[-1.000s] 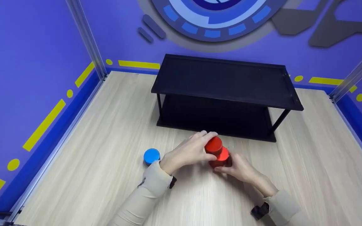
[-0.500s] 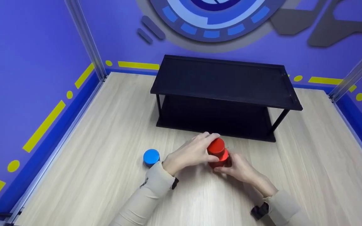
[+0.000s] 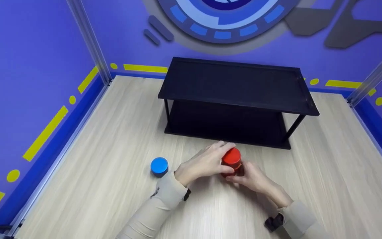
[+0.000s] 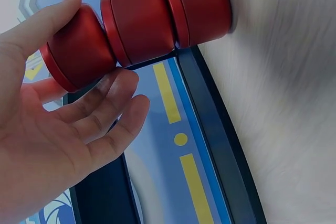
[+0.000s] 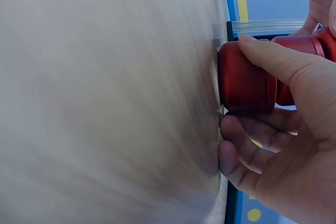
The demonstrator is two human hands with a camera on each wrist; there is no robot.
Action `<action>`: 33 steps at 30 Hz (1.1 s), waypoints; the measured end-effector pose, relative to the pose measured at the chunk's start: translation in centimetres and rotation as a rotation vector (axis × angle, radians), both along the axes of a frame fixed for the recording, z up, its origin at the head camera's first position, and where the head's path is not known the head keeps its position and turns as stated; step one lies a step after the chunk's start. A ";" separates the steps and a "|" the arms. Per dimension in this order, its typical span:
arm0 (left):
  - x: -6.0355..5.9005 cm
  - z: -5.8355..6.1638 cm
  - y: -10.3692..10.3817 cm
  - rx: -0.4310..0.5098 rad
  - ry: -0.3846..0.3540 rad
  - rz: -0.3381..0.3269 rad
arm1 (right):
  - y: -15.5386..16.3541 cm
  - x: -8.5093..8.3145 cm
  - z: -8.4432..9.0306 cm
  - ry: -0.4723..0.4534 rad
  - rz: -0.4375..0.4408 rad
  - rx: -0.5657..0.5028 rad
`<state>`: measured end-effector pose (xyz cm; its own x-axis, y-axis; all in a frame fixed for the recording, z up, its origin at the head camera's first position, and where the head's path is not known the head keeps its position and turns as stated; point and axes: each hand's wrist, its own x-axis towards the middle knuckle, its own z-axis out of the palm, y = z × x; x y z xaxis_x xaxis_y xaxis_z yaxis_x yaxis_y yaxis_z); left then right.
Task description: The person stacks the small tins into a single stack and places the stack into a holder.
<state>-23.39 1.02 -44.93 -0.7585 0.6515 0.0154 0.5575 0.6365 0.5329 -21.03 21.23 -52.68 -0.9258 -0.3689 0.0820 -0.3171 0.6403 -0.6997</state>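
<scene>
Three small red lidded canisters stand stacked, shown sideways in the left wrist view. My left hand [image 3: 206,162] grips the top canister [image 4: 83,51] between thumb and fingers. The middle canister [image 4: 139,22] sits directly under it, slightly offset. At the bottom, my right hand [image 3: 255,179] holds the lowest canister [image 5: 245,77], which stands on the table. From the head view the top canister's lid [image 3: 231,156] hides most of those below. A blue canister [image 3: 159,166] stands apart, left of my left wrist.
Behind the hands stands a black two-tier rack [image 3: 237,88], its lower shelf [image 3: 224,119] close to the stack. The wooden table [image 3: 88,172] is bounded by blue-purple panels [image 3: 22,66] with metal posts at the corners.
My left hand has moved right and slightly toward me with the top red canister, which now lines up over the lower ones. The right hand has stayed on the bottom canister.
</scene>
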 end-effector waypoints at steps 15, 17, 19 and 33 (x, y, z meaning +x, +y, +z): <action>0.0 -0.3 0.4 0.000 0.014 -0.005 | 0.1 0.1 -0.3 0.024 -0.008 0.007; 0.0 -0.3 0.5 -0.008 0.019 -0.006 | 0.1 0.1 -0.2 0.011 -0.004 -0.008; -0.1 -0.3 0.6 -0.015 0.023 -0.008 | 0.1 0.1 -0.2 -0.005 -0.002 -0.017; -0.3 -0.3 0.9 -0.007 0.001 -0.026 | 0.1 0.2 0.1 -0.039 0.001 -0.033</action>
